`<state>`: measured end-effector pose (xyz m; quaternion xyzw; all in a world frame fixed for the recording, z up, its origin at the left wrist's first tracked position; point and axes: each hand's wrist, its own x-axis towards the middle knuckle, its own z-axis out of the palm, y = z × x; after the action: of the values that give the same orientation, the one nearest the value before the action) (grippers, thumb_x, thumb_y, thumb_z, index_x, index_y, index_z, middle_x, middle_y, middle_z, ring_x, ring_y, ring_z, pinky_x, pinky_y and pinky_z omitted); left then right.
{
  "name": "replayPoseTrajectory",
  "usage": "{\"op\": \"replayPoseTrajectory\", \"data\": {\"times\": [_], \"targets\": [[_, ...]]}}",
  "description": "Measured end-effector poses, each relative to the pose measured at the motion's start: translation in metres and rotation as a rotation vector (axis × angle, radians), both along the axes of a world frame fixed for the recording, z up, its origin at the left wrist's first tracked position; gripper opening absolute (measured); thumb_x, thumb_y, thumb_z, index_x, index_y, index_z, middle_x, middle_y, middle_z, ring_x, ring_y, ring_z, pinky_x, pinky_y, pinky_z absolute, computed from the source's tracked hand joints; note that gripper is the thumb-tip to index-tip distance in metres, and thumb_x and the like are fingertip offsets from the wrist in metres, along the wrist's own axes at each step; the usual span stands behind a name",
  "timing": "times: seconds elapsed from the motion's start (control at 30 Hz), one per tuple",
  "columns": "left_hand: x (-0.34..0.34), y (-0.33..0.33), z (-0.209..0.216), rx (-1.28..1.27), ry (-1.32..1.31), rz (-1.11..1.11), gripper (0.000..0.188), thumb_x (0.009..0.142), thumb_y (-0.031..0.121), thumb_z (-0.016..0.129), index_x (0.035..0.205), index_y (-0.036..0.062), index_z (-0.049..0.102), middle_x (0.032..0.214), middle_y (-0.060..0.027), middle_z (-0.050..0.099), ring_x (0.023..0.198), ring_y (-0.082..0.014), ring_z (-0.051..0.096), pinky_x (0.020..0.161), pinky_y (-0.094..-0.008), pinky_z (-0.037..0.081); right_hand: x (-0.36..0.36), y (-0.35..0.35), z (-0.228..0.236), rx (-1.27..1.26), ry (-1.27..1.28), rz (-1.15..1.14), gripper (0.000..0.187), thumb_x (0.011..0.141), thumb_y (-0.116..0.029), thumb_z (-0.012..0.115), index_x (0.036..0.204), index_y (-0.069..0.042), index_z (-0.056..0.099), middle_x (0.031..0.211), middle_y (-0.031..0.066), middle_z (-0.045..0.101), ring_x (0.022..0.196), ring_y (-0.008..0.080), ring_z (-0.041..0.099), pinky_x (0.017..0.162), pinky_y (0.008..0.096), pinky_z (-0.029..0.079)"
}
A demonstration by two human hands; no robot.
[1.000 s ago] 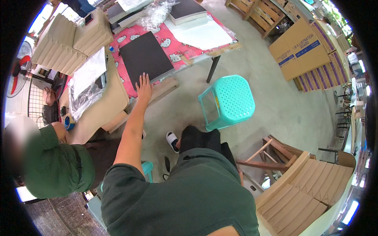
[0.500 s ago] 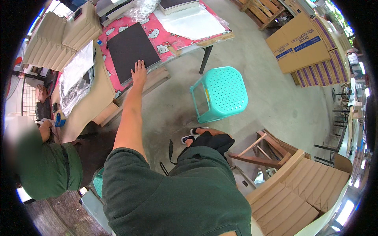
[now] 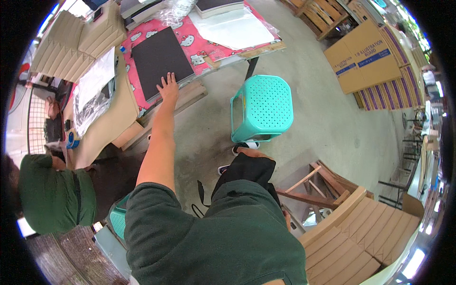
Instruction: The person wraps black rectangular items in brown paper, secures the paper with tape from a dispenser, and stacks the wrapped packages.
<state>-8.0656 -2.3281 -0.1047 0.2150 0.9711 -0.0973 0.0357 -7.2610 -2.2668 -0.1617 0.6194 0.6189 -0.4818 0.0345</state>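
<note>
While the black board (image 3: 160,59) lies flat along the near edge of the pink-covered worktop (image 3: 203,45), the left hand (image 3: 168,89) rests palm down over the board's near edge, fingers spread well apart and touching its dark surface. White sheets (image 3: 232,31) lie toward the worktop's right corner; a teal stool (image 3: 269,104) stands near that corner. The right hand is mostly hidden, so I cannot tell its state

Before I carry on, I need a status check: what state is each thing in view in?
Black rectangular book-like slab: lying flat
Person's bare left hand: open, fingers spread, resting on the slab
Turquoise perforated plastic stool: upright, unoccupied
White paper-like sheet: spread flat on the pink patterned tablecloth
Clear plastic film: crumpled
Tan cardboard pieces: stacked
</note>
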Motion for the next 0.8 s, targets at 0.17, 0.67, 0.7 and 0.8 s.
{"op": "replayPoseTrajectory", "data": {"times": [0.17,0.67,0.7,0.8], "targets": [[0.0,0.009,-0.004,-0.048,0.02,0.072,0.059,0.094,0.026,0.037,0.149,0.0155,0.019,0.156,0.0,0.016,0.142,-0.0273,0.018,0.108,-0.0634,0.016,0.026,0.031,-0.047,-0.009,0.077,0.088,0.028,0.09,-0.022,0.061,0.1,0.004,0.062,0.082,0.0126,0.067,0.073,0.0184,0.062,0.068,0.0323,0.048],[0.043,0.037,-0.001,0.129,0.204,-0.091,0.077,0.077,0.038,0.068,0.139,0.0082,0.034,0.143,-0.0092,0.037,0.132,-0.0268,0.033,0.102,-0.049,0.036,-0.012,0.196,-0.031,0.083,-0.09,0.197,0.026,0.089,-0.022,0.059,0.1,0.001,0.064,0.088,0.017,0.067,0.078,0.0269,0.064,0.073,0.0371,0.049],[0.052,0.05,0.0,0.077,0.172,-0.051,0.084,0.075,0.044,0.069,0.141,0.0073,0.032,0.142,-0.0112,0.037,0.133,-0.0272,0.032,0.104,-0.0474,0.035,-0.009,0.213,-0.03,0.095,-0.139,0.223,0.027,0.088,-0.023,0.059,0.1,0.001,0.064,0.09,0.0188,0.067,0.082,0.0305,0.065,0.075,0.0391,0.049],[0.06,0.074,0.004,-0.379,0.183,0.032,0.058,0.089,0.017,0.042,0.139,-0.0085,0.03,0.15,-0.0193,0.025,0.139,-0.0342,0.022,0.113,-0.0467,0.019,-0.008,0.277,-0.038,0.007,-0.1,0.153,0.03,0.087,-0.026,0.06,0.102,0.0,0.064,0.098,0.0216,0.066,0.092,0.0352,0.063,0.08,0.0424,0.048]]}}
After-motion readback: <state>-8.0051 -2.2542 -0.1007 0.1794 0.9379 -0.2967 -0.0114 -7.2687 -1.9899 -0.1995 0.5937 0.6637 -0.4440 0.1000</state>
